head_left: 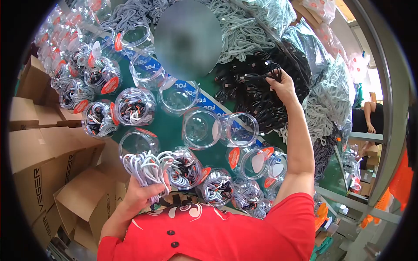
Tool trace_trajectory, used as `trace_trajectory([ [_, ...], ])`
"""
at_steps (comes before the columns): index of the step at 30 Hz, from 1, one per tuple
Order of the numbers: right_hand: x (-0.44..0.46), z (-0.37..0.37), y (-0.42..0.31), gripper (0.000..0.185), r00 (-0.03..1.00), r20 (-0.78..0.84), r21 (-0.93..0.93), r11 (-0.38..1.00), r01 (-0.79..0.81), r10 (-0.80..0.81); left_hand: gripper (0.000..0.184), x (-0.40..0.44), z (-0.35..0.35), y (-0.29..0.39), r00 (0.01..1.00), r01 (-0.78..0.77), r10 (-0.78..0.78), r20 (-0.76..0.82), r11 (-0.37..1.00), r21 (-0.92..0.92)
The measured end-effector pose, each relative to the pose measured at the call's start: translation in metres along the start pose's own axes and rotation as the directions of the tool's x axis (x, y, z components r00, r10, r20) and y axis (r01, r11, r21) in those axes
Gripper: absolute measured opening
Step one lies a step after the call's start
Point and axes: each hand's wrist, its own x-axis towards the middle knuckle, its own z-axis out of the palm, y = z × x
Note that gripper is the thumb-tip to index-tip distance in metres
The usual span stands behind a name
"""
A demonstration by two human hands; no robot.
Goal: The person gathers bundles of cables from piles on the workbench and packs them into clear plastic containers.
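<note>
My left hand [146,191] is closed around a thick bundle of white and grey cables [146,167], held over the near edge of the table. Just behind the bundle stands a clear plastic jar [138,141], and beside it another jar filled with cables [185,168]. Stretched out to the far right, my right hand [284,87] pinches a looped black cable [274,69] above a heap of black cables [254,93]. Part of its fingers is hidden by the loop.
Open clear jars [200,129] stand along a blue printed strip [187,89] on the green table. Cable-filled jars [135,106] with orange labels stand left. Grey cable heaps [246,39] lie behind, cardboard boxes [48,161] at left. Another person's arm [369,117] shows far right.
</note>
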Motion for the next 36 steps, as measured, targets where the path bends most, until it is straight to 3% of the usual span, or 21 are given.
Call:
trace_trajectory([
  [1,-0.005,0.003,-0.002,0.017,0.995,-0.038,0.032,0.995,0.098,-0.096,0.049,0.001,0.002,0.002,1.0,-0.017,0.017,0.005,1.0,0.006],
  [5,-0.061,-0.004,-0.087,0.019,0.964,0.266,0.14,0.99,-0.019,-0.019,0.054,0.016,0.005,0.021,0.993,-0.113,0.111,0.037,0.993,0.041],
  [7,-0.088,-0.003,-0.124,0.02,0.88,0.471,0.284,0.955,-0.09,-0.057,0.06,0.038,0.001,0.03,0.973,-0.223,0.216,0.08,0.971,0.084],
  [8,-0.099,0.002,-0.136,0.022,0.833,0.541,0.296,0.953,-0.061,-0.115,0.063,0.049,0.008,0.038,0.962,-0.268,0.261,0.08,0.959,0.097],
  [10,-0.117,0.019,-0.155,0.021,0.709,0.629,0.348,0.931,0.111,-0.32,0.067,0.068,0.037,0.057,0.927,-0.281,0.278,0.25,0.959,-0.024],
  [12,-0.136,0.037,-0.167,0.024,0.734,0.626,0.349,0.936,0.037,-0.263,0.068,0.065,0.05,0.054,0.909,0.021,0.06,0.412,0.982,-0.189],
  [14,-0.151,0.049,-0.179,0.029,0.8,0.57,0.338,0.941,-0.022,-0.186,0.068,0.062,0.045,0.032,0.914,0.126,-0.057,0.402,0.981,-0.148],
  [16,-0.168,0.052,-0.193,0.033,0.826,0.55,0.385,0.915,-0.116,-0.127,0.068,0.047,0.055,0.033,0.9,0.137,-0.088,0.427,0.987,-0.087],
  [17,-0.169,0.055,-0.181,0.04,0.804,0.593,0.29,0.941,-0.175,-0.033,0.068,0.043,0.052,0.032,0.895,0.125,-0.09,0.437,0.991,-0.053],
  [19,-0.175,0.056,-0.171,0.04,0.79,0.613,0.275,0.94,-0.2,-0.011,0.069,0.039,0.046,0.03,0.883,0.097,-0.092,0.46,0.995,0.013],
  [20,-0.179,0.057,-0.172,0.04,0.783,0.622,0.268,0.94,-0.21,-0.002,0.061,0.034,0.046,0.031,0.9,0.068,-0.039,0.434,0.996,-0.053],
  [21,-0.19,0.06,-0.181,0.03,0.886,0.463,0.414,0.892,-0.179,-0.037,0.052,0.029,0.047,0.033,0.914,0.033,0.018,0.404,0.992,-0.118],
  [22,-0.199,0.062,-0.186,0.027,0.954,0.285,0.412,0.911,-0.033,-0.094,0.045,0.025,0.047,0.035,0.926,-0.006,0.074,0.371,0.983,-0.183],
  [23,-0.206,0.064,-0.191,0.024,0.982,0.099,0.382,0.917,0.112,-0.161,0.062,0.024,0.039,0.03,0.946,-0.054,0.108,0.305,0.982,-0.18],
  [24,-0.213,0.066,-0.195,0.022,0.969,-0.086,0.327,0.912,0.247,-0.232,0.054,0.028,0.034,0.027,0.969,-0.023,0.083,0.234,0.969,-0.247],
  [25,-0.218,0.071,-0.193,0.028,0.893,-0.246,0.139,0.898,0.417,-0.376,0.05,0.028,0.031,0.024,0.962,-0.001,0.078,0.26,0.959,-0.285],
  [26,-0.224,0.079,-0.194,0.031,0.776,-0.23,-0.116,0.808,0.577,-0.587,0.048,0.028,0.028,0.021,0.955,0.023,0.074,0.286,0.946,-0.323],
  [28,-0.238,0.107,-0.199,0.039,0.471,-0.032,-0.558,0.407,0.723,-0.882,0.058,0.021,0.029,0.012,0.954,0.041,0.043,0.295,0.962,-0.272],
  [30,-0.25,0.138,-0.192,0.05,0.555,0.467,-0.452,0.354,0.819,-0.688,0.062,0.017,0.03,0.005,0.912,0.239,-0.044,0.408,0.865,-0.441],
  [33,-0.265,0.151,-0.191,0.044,0.554,0.381,-0.204,0.517,0.831,-0.74,0.043,0.019,0.011,-0.001,0.91,0.27,-0.11,0.4,0.889,-0.37],
  [36,-0.287,0.146,-0.203,0.05,0.63,0.478,-0.072,0.688,0.722,-0.612,0.026,0.014,0.0,-0.001,0.905,0.31,-0.15,0.399,0.873,-0.376],
])
